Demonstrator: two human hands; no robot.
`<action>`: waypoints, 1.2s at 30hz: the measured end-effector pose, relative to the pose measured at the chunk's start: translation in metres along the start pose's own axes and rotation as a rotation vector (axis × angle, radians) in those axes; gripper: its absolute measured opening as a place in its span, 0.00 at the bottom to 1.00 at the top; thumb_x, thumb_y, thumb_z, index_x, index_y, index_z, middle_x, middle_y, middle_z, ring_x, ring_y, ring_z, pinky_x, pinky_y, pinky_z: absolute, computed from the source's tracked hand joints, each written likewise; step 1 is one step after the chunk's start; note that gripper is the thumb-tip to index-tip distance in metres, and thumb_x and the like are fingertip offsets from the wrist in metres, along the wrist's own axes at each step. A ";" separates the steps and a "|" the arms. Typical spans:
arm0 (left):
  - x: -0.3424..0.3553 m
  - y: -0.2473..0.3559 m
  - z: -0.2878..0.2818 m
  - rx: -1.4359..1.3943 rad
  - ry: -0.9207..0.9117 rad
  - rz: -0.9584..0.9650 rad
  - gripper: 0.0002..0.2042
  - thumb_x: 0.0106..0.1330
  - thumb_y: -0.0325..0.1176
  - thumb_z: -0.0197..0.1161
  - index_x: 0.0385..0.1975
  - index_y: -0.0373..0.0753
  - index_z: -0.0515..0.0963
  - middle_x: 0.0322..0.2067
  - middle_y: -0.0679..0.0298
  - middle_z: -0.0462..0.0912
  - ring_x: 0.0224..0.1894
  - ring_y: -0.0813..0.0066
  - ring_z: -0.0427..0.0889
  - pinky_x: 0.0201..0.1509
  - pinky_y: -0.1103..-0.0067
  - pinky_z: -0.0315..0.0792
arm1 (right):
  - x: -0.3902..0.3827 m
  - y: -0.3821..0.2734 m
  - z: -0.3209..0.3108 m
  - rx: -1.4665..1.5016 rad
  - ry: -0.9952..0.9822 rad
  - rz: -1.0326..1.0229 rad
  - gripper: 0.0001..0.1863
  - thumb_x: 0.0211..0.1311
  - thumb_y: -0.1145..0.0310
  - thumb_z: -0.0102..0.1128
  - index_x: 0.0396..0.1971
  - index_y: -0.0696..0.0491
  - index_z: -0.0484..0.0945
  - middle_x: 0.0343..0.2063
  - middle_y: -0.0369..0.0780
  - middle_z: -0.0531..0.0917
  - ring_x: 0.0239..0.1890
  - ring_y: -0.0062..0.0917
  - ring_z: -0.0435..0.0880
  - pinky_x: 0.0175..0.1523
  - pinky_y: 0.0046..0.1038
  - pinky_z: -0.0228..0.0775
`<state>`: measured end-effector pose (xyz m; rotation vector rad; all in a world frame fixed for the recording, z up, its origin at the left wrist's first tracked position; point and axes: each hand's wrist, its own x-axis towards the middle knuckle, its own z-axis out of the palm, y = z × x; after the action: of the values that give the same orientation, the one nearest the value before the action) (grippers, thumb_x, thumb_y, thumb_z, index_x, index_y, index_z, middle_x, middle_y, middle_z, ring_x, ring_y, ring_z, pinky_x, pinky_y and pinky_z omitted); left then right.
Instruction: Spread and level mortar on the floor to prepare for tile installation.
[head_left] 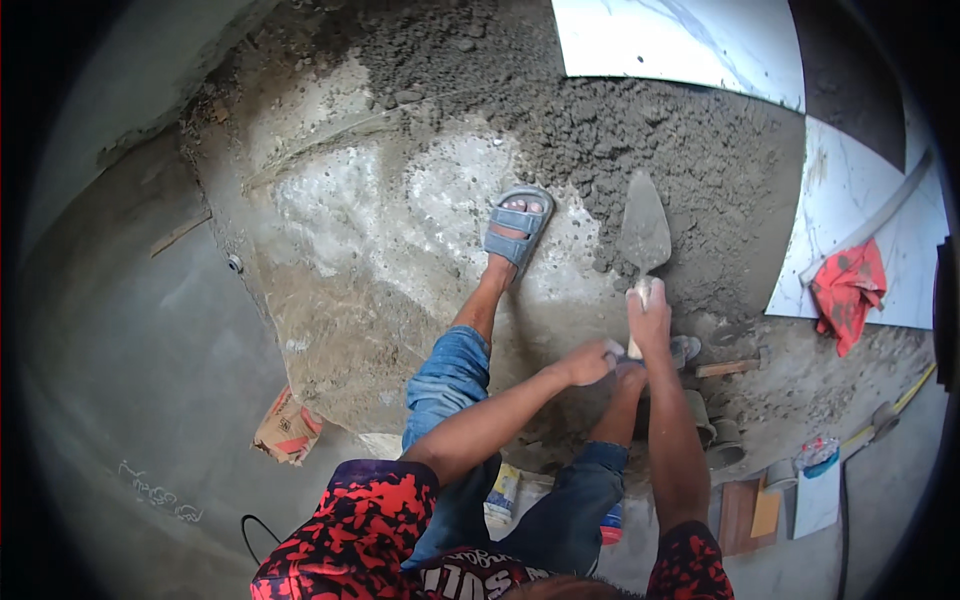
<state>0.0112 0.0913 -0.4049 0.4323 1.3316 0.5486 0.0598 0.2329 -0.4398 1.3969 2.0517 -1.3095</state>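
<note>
Our right hand (650,312) has fingers wrapped round the trowel (646,230), can't tell if the left hand (590,362) grips anything; overswinging right could chip the marble-patterned tile (835,200).

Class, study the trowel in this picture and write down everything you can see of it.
The trowel has a flat grey blade, metallic in look, narrowing to a rounded tip and broadest toward the handle end. Its pale handle, wood-like in look, is partly hidden by the right hand, which grips it. The tip points away from the person, and the blade lies over the rough grey mortar in this view; whether it touches the mortar cannot be told.
</note>
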 end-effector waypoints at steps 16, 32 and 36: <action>-0.171 -0.061 -0.231 0.213 0.617 -0.040 0.16 0.65 0.37 0.49 0.43 0.33 0.76 0.41 0.54 0.80 0.46 0.66 0.78 0.52 0.74 0.68 | -0.059 -0.092 0.002 0.141 0.144 0.125 0.27 0.56 0.59 0.58 0.55 0.49 0.64 0.44 0.53 0.77 0.45 0.50 0.76 0.49 0.40 0.68; -0.336 -0.113 -0.317 -0.125 0.970 -0.370 0.22 0.67 0.40 0.49 0.54 0.31 0.66 0.51 0.50 0.72 0.53 0.63 0.71 0.57 0.73 0.63 | -0.051 -0.198 0.067 -0.120 -0.203 0.102 0.27 0.59 0.52 0.49 0.56 0.49 0.62 0.42 0.54 0.78 0.45 0.53 0.76 0.48 0.56 0.63; -0.273 -0.103 -0.426 0.024 1.036 -0.199 0.24 0.67 0.40 0.49 0.56 0.28 0.63 0.53 0.47 0.70 0.58 0.60 0.68 0.61 0.72 0.60 | 0.011 -0.256 0.075 -0.030 -0.134 0.073 0.25 0.59 0.54 0.50 0.54 0.49 0.62 0.40 0.56 0.77 0.42 0.54 0.76 0.45 0.51 0.66</action>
<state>-0.4336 -0.1615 -0.3320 -0.0070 2.3409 0.6105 -0.1818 0.1525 -0.3581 1.3209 1.9081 -1.3001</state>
